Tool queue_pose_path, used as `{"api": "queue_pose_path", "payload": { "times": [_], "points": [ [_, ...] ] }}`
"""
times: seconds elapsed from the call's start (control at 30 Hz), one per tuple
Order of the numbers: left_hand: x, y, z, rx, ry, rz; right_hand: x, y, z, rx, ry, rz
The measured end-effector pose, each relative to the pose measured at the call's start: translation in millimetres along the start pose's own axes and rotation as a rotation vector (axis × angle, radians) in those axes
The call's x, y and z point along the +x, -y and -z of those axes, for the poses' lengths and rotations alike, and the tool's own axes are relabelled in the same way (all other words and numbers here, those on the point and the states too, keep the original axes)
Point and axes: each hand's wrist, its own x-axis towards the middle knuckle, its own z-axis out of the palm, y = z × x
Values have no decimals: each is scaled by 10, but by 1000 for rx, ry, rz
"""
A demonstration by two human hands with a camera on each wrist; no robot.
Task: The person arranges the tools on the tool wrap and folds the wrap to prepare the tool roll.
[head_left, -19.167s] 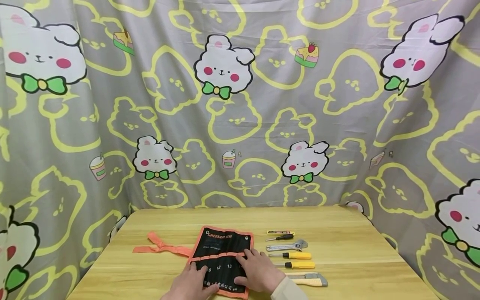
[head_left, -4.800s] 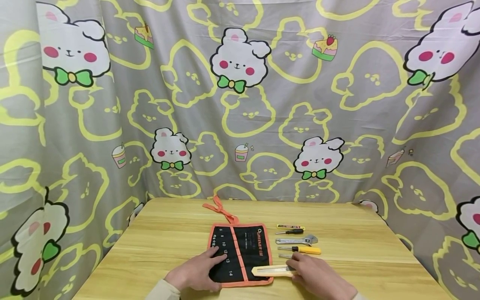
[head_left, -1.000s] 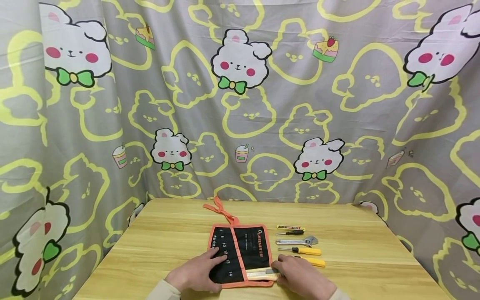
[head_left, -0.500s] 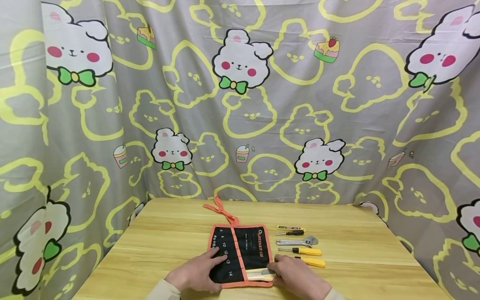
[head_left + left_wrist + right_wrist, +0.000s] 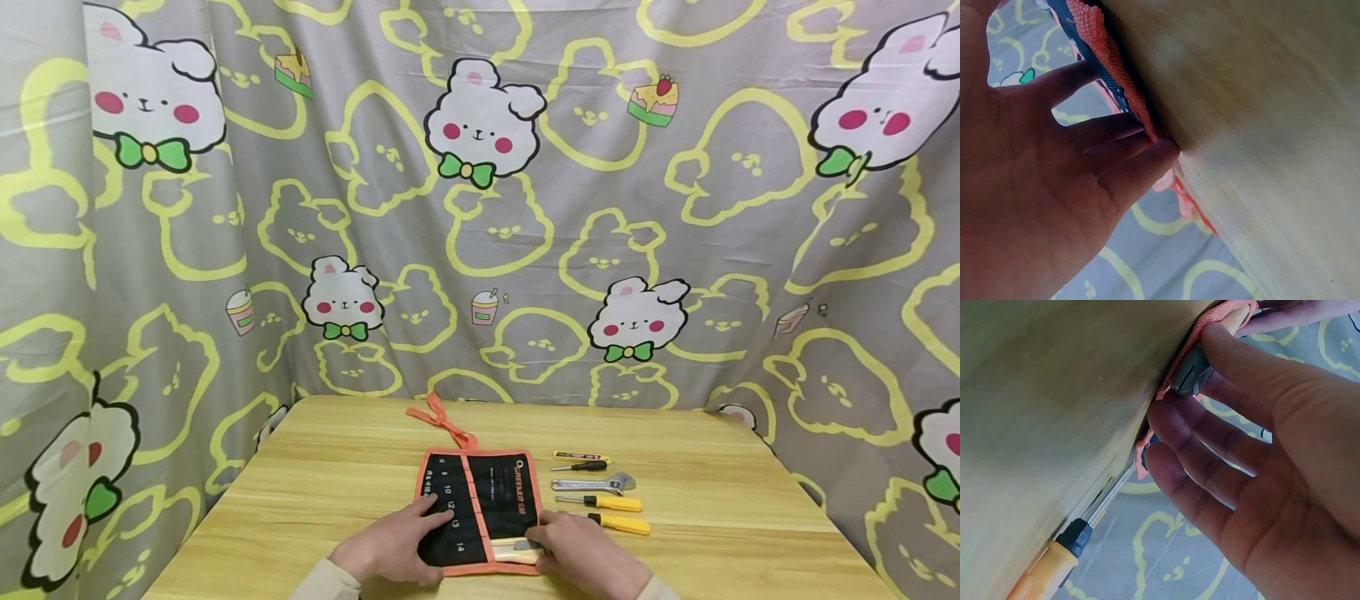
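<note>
A black tool pouch with orange edging (image 5: pixel 504 492) lies on the table, its numbered pockets at the left. My left hand (image 5: pixel 393 540) rests on the pouch's left side with fingers spread; in the left wrist view, its fingertips (image 5: pixel 1163 150) lie along the orange edge. A cream utility knife (image 5: pixel 510 550) sits partly in the pocket marked 14, its front part hidden by the fabric. My right hand (image 5: pixel 588 554) grips the knife's rear end. The right wrist view shows the thumb and fingers around its grey end (image 5: pixel 1191 372), close to the pouch's edge.
Right of the pouch lie two yellow-handled screwdrivers (image 5: pixel 621 503), an adjustable wrench (image 5: pixel 596 483), a small black screwdriver (image 5: pixel 588 466) and a slim yellow labelled item (image 5: pixel 573 455). Orange ties (image 5: pixel 442 421) trail behind the pouch. A patterned curtain (image 5: pixel 480 233) surrounds the table (image 5: pixel 337 467).
The utility knife, earlier across the pouch's right flap, has moved left into the end pocket, and my right hand has followed it. My left hand has stayed on the pouch.
</note>
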Motion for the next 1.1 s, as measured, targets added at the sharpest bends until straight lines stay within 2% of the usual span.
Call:
{"api": "queue_pose_path", "payload": {
  "times": [0.33, 0.67, 0.83, 1.1],
  "points": [
    [-5, 7, -1, 1, -10, -8, 56, 42, -38, 2, -9, 12],
    [2, 17, -13, -7, -9, -8, 121, 113, -49, 3, 16, -44],
    [11, 25, -23, -4, -8, -9, 134, 129, -39, -3, 20, -47],
    [18, 15, -34, -1, -14, -3, 108, 64, 44, 84, 67, -54]
  ]
}}
